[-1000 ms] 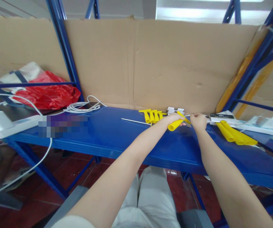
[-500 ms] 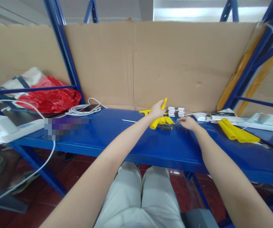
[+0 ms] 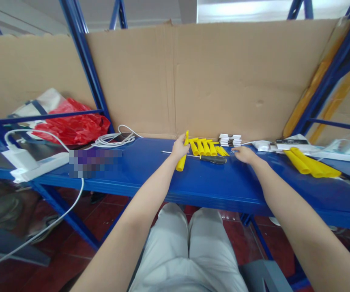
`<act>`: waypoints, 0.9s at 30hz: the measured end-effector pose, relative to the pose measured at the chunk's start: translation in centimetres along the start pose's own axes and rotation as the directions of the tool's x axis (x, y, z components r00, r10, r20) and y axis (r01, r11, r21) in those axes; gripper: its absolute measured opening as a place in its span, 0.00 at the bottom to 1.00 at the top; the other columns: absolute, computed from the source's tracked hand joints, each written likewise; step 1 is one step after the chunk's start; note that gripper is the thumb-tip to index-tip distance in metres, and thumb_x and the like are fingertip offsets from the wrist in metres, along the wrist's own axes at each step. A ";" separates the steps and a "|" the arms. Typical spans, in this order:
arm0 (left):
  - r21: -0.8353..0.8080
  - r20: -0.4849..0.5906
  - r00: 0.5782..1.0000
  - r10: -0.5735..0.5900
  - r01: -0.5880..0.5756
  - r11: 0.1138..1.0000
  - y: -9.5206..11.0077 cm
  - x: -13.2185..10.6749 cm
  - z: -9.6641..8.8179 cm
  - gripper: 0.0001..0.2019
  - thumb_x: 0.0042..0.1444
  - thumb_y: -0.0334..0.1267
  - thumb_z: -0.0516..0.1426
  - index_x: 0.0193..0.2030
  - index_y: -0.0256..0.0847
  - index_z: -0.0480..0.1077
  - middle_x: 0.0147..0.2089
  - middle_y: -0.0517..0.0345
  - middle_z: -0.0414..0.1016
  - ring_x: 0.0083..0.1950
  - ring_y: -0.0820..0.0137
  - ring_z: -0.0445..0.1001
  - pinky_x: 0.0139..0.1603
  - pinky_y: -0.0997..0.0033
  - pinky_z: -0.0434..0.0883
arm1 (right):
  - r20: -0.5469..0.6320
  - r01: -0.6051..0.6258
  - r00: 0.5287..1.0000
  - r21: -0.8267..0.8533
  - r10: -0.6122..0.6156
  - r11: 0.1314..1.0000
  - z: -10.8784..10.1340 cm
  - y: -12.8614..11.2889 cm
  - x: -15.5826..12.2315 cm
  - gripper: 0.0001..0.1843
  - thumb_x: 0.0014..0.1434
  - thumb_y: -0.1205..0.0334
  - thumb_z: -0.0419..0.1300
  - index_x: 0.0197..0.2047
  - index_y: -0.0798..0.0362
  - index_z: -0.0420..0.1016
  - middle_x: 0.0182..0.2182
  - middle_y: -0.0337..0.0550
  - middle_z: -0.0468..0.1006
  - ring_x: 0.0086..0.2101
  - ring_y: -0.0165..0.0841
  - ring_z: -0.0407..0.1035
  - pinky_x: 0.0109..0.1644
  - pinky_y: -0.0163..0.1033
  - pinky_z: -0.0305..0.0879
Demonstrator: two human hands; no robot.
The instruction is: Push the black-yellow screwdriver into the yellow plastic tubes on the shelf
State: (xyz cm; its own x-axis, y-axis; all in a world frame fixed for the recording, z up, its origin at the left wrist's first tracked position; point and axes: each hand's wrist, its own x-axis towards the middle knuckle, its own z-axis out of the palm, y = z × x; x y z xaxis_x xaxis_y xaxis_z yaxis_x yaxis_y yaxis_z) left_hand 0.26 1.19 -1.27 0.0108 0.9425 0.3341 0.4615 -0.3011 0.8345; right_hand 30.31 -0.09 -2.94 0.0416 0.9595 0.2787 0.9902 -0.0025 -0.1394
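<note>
My left hand (image 3: 180,147) is closed around a yellow tube-shaped plastic handle (image 3: 181,164), whose narrow end sticks up above the fingers. To its right lies a row of several similar yellow handles (image 3: 205,148), followed by smaller yellow pointed pieces (image 3: 222,151). A screwdriver (image 3: 213,159) with a dark grip rests in front of the row, its shaft pointing left towards my left wrist. My right hand (image 3: 244,154) is on the blue tabletop, fingertips pinched together at some tiny shiny bits (image 3: 232,151). Whether one is between those fingers is too small to tell.
Behind the yellow pieces stand stacked white parts (image 3: 230,140) against the cardboard wall (image 3: 229,81). Larger yellow tubes (image 3: 310,164) lie at the right beside a white power strip (image 3: 342,155). A coiled white cable (image 3: 114,140) and red plastic bag (image 3: 74,123) are at left.
My left hand has moved left with the yellow handle, away from the row, uncovering the other handles and the screwdriver. My right hand stays by the tiny bits.
</note>
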 end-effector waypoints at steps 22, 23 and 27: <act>0.497 0.280 0.842 0.461 -0.538 0.680 2.5 -2.9 -0.1 0.27 0.59 0.26 0.54 0.62 0.54 0.70 0.66 0.61 0.68 0.62 0.66 0.71 0.62 0.66 0.69 | -0.279 0.238 0.959 0.677 -0.057 0.697 -1.3 -6.3 -1.3 0.18 0.59 0.51 0.54 0.27 0.54 0.76 0.29 0.43 0.77 0.32 0.34 0.70 0.38 0.38 0.66; 0.515 0.327 0.819 0.472 -0.573 0.637 2.7 -3.2 0.1 0.27 0.59 0.26 0.54 0.62 0.54 0.70 0.67 0.61 0.67 0.62 0.65 0.72 0.61 0.66 0.70 | -0.255 0.235 0.965 0.715 -0.068 0.659 -1.5 -6.9 -1.6 0.19 0.59 0.48 0.54 0.26 0.54 0.74 0.26 0.42 0.75 0.29 0.32 0.68 0.36 0.37 0.65; 0.544 0.437 0.745 0.504 -0.665 0.512 3.1 -3.9 0.6 0.27 0.60 0.25 0.52 0.63 0.54 0.69 0.68 0.58 0.65 0.62 0.63 0.72 0.60 0.63 0.71 | -0.188 0.227 0.974 0.757 -0.129 0.612 -1.6 -8.2 -2.3 0.18 0.51 0.47 0.60 0.23 0.53 0.69 0.20 0.36 0.67 0.24 0.28 0.61 0.33 0.36 0.61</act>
State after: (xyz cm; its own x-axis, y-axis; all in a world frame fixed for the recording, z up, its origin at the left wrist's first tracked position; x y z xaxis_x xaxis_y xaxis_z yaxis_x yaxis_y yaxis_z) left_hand 2.17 -3.31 -0.29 0.6278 0.6141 0.4782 0.7117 -0.7017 -0.0332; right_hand 22.28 -2.72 -0.93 -0.0624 0.8816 0.4678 0.5150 0.4299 -0.7416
